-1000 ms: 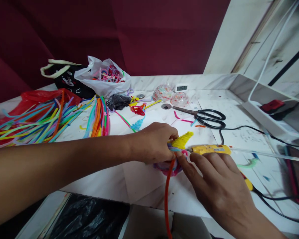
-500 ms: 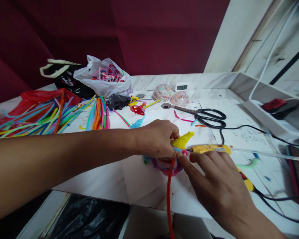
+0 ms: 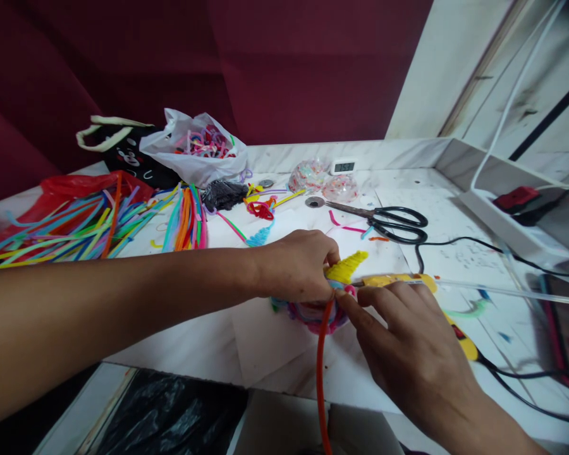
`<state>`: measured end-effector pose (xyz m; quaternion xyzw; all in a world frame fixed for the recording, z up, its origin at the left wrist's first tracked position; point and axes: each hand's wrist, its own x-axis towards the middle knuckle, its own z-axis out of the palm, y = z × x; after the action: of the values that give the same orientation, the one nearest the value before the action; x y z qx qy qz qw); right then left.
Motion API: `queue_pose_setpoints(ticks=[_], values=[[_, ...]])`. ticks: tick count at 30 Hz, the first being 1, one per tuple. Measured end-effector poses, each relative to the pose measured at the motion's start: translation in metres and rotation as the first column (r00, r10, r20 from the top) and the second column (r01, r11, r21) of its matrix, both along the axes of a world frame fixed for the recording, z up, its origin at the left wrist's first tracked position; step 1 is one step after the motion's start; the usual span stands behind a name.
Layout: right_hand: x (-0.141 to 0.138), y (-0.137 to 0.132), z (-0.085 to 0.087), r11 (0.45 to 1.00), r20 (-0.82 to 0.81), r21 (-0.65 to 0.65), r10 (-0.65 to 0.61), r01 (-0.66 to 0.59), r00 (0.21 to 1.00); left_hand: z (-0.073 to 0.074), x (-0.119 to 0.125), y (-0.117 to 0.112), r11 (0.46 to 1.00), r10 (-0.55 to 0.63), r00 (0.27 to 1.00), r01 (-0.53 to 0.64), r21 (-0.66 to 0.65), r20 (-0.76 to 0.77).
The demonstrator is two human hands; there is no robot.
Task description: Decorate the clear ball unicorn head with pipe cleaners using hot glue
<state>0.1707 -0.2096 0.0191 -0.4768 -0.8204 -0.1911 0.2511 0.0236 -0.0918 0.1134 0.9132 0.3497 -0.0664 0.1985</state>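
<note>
My left hand is closed over a craft piece made of fuzzy pipe cleaners, with purple, pink and blue coils. A yellow pointed part sticks up from it past my left fingers. From the spot where the fingertips of both hands meet, an orange pipe cleaner hangs down over the table's front edge. My right hand presses its fingertips on the top end of that orange pipe cleaner. Its exact hold is partly hidden. Just behind my right hand lies a yellow glue gun.
Black-handled scissors lie behind the hands. At left are loose pipe cleaners and a white bag of scraps. A small digital clock stands at the back. A power strip and cables run along the right.
The camera view has shifted very slightly. Both hands keep their place at the craft piece, and the orange pipe cleaner hangs much as before.
</note>
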Motion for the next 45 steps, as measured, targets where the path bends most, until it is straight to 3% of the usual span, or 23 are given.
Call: queue_pose_setpoints(ticks=[8, 13, 20, 26, 31, 36, 40, 45], values=[[-0.001, 0.003, -0.002, 1.0, -0.013, 0.015, -0.027, 0.027, 1.0, 0.0, -0.001, 0.0, 0.999, 0.019, 1.0, -0.019, -0.034, 0.007], [-0.002, 0.003, -0.003, 0.998, -0.064, 0.062, -0.028, 0.032, 0.998, -0.005, -0.007, -0.008, 0.995, 0.094, 0.984, -0.09, -0.032, 0.152], [-0.003, 0.002, -0.002, 0.998, -0.077, 0.053, -0.038, 0.042, 0.996, -0.022, -0.016, -0.017, 0.995, 0.045, 0.94, -0.072, 0.069, 0.339], [-0.003, 0.002, -0.002, 0.998, -0.073, 0.04, -0.04, 0.043, 0.996, -0.025, -0.021, -0.022, 0.995, -0.009, 0.924, -0.031, 0.098, 0.382], [-0.002, 0.003, -0.003, 0.999, -0.069, 0.022, -0.043, 0.045, 0.997, -0.031, -0.027, -0.023, 0.977, -0.13, 0.898, 0.044, 0.207, 0.421], [-0.002, 0.004, -0.004, 0.998, -0.08, 0.053, -0.041, 0.045, 0.996, -0.042, -0.034, -0.024, 0.911, -0.313, 0.835, 0.129, 0.391, 0.453], [-0.002, 0.004, -0.004, 0.997, -0.099, 0.07, -0.035, 0.042, 0.994, -0.049, -0.038, -0.024, 0.805, -0.453, 0.764, 0.129, 0.579, 0.46], [-0.002, 0.005, -0.002, 0.998, -0.098, 0.041, -0.044, 0.048, 0.994, -0.056, -0.041, -0.023, 0.68, -0.554, 0.727, 0.113, 0.725, 0.406]])
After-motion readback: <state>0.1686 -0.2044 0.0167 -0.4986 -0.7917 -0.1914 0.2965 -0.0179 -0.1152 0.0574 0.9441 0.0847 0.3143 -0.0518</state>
